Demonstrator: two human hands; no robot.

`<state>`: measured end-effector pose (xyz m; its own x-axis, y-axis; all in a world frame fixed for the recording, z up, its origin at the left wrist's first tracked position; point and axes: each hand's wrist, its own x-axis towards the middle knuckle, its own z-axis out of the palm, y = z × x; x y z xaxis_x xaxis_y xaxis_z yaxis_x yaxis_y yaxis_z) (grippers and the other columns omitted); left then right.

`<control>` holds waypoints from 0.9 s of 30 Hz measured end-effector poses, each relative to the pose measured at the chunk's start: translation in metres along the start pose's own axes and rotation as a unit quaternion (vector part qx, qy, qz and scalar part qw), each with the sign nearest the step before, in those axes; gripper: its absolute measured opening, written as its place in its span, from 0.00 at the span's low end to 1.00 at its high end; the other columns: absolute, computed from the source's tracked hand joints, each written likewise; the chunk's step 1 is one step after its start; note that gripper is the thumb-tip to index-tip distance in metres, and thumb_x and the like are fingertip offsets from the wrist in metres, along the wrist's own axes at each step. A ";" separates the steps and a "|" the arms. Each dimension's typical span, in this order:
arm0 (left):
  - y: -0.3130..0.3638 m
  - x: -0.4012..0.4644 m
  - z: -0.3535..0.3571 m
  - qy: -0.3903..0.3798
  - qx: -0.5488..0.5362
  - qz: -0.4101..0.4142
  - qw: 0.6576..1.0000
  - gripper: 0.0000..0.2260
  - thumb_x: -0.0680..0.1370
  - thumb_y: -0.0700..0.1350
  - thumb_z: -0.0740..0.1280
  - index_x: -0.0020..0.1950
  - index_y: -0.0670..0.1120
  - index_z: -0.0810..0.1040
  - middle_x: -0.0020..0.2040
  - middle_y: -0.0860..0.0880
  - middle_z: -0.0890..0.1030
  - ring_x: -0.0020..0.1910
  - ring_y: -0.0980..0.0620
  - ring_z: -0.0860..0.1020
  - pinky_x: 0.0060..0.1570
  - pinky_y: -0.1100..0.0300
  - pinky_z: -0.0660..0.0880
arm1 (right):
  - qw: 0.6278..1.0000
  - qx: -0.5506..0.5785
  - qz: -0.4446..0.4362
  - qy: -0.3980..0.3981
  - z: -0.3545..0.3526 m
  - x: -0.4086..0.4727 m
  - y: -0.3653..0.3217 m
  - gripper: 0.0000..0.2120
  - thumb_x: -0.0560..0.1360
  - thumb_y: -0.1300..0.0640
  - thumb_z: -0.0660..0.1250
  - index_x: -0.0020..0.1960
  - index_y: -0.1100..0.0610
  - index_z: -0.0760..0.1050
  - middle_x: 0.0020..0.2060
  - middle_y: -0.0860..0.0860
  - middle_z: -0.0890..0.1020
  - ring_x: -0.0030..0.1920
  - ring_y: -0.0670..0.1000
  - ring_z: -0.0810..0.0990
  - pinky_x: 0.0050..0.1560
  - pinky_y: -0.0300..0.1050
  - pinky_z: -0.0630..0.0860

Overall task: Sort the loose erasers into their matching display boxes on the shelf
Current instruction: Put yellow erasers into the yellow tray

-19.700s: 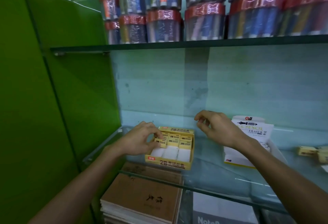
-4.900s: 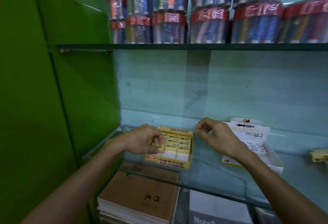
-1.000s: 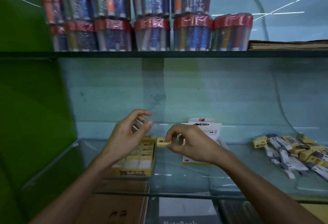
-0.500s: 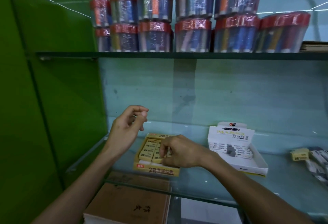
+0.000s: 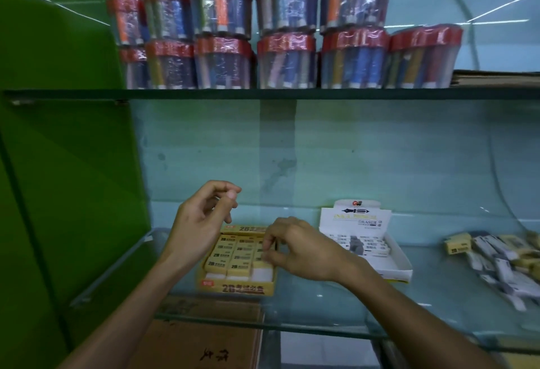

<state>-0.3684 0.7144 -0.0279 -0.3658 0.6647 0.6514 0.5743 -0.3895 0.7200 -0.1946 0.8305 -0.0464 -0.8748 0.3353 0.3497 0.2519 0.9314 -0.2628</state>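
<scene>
The yellow box [image 5: 236, 287] sits near the front edge of the glass shelf [image 5: 321, 310], its low front wall turned toward the person so the rows of yellow-sleeved erasers [image 5: 230, 254] inside lie flat and easy to reach from above. The right hand [image 5: 304, 249] is over the box's right column, fingertips curled down onto an eraser there; its grip is narrow, pinching or pressing that eraser into its slot, probably to seat it level with its neighbours, though whether it clamps or merely pushes is hard to tell. The left hand [image 5: 201, 219] hovers above the box's back left corner, fingers loosely curled and holding nothing, kept clear of the rows. The white box [image 5: 377, 254] stands just right of the yellow one, its printed flap upright, holding white-sleeved erasers. The loose erasers [image 5: 496, 257] wait in a mixed heap at the far right, well apart from both boxes, so sorting looks unfinished.
</scene>
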 end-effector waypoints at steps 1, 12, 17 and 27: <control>0.001 0.000 0.006 -0.007 -0.005 0.003 1.000 0.05 0.80 0.46 0.64 0.53 0.51 0.79 0.42 0.51 0.79 0.37 0.56 0.77 0.39 0.63 0.75 | 0.999 -0.001 0.007 0.032 -0.005 -0.011 0.006 0.05 0.76 0.50 0.66 0.49 0.49 0.77 0.47 0.45 0.77 0.50 0.44 0.71 0.53 0.41 0.71; 0.020 0.017 0.118 -0.139 -0.072 0.036 0.987 0.09 0.79 0.39 0.67 0.46 0.54 0.80 0.39 0.54 0.81 0.33 0.54 0.77 0.35 0.67 0.72 | 0.974 -0.032 0.138 0.177 -0.062 -0.120 0.072 0.04 0.76 0.51 0.66 0.43 0.48 0.77 0.41 0.40 0.81 0.43 0.41 0.74 0.46 0.36 0.70; 0.042 0.019 0.186 -0.237 -0.030 0.087 0.967 0.05 0.78 0.40 0.69 0.48 0.50 0.80 0.40 0.54 0.81 0.36 0.57 0.77 0.40 0.65 0.74 | 0.940 -0.068 0.242 0.229 -0.096 -0.177 0.112 0.03 0.75 0.55 0.68 0.42 0.51 0.77 0.38 0.45 0.82 0.41 0.46 0.78 0.44 0.44 0.75; 0.059 0.038 0.329 -0.367 0.168 0.121 0.907 0.09 0.77 0.46 0.67 0.56 0.45 0.78 0.48 0.47 0.83 0.46 0.49 0.79 0.47 0.59 0.75 | 0.895 -0.095 0.361 0.244 -0.138 -0.241 0.159 0.04 0.76 0.55 0.66 0.43 0.48 0.76 0.37 0.43 0.81 0.39 0.45 0.77 0.39 0.39 0.68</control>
<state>-0.1072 0.9258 -0.0393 0.3154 0.8789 0.3579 0.8084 -0.4464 0.3837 0.1135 0.9170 -0.0483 -0.1821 0.8389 0.5129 0.7850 0.4381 -0.4379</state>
